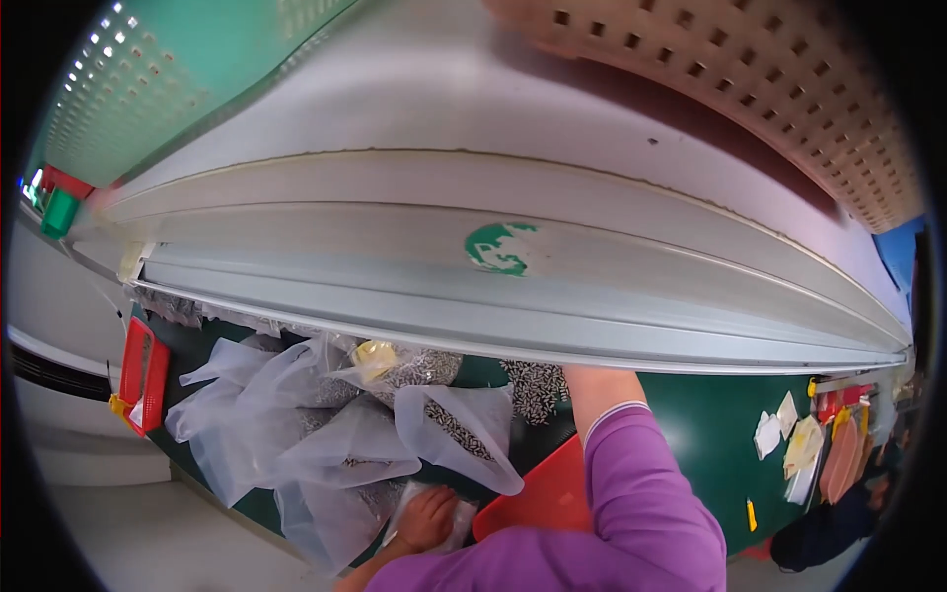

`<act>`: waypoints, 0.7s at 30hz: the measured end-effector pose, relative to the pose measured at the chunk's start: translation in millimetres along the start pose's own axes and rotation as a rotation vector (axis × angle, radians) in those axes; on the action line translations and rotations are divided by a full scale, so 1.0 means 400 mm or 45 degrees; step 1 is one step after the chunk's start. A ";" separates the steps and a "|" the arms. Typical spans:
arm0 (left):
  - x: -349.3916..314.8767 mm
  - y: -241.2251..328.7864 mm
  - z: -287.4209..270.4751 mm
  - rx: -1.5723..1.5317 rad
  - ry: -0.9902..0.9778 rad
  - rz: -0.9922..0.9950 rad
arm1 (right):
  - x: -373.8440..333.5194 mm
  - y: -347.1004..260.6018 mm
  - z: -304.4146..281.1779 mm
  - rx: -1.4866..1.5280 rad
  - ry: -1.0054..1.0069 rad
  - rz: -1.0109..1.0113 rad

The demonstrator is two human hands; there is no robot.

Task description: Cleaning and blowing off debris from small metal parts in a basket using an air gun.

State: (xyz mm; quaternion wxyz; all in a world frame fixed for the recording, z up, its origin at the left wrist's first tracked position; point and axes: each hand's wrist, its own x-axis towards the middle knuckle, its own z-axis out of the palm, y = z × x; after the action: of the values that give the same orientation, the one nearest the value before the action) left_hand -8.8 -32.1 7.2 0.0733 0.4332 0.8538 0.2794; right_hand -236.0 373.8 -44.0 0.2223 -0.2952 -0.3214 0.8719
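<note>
My left hand [426,520] is low in the view with its fingers curled on a small clear plastic bag [462,526]; the bag's contents are hard to make out. My right forearm reaches forward, and the hand itself is hidden behind the shelf edge. Beside that forearm lies a loose pile of small metal pins [536,390] on the green table [681,409]. A red tray [541,493] sits between my arms. Just beyond my left hand, an open translucent bag [464,434] holds more of the small metal pieces.
Several more translucent bags [247,424] of metal parts crowd the table's left. A pale shelf [395,237] spans above, bearing green [148,109] and beige [710,59] perforated baskets. A red basket [146,380] stands far left; a yellow cutter [751,515] lies right, near a person's dark sleeve [824,533].
</note>
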 end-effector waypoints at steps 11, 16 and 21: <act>-0.023 0.002 -0.008 -0.027 -0.011 0.023 | -0.154 -0.214 0.109 0.072 0.032 -0.149; -0.009 0.000 -0.010 -0.053 -0.029 0.030 | -0.259 -0.390 0.049 0.251 0.257 -0.278; -0.010 0.002 -0.002 0.008 -0.003 0.067 | -0.628 -0.556 -0.129 0.054 0.316 -0.344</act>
State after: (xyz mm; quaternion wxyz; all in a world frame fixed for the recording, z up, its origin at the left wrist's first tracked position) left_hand -6.0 -35.2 8.1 0.0656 0.4562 0.8428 0.2780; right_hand 24.3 405.5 171.3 0.3815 -0.3500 -0.3098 0.7975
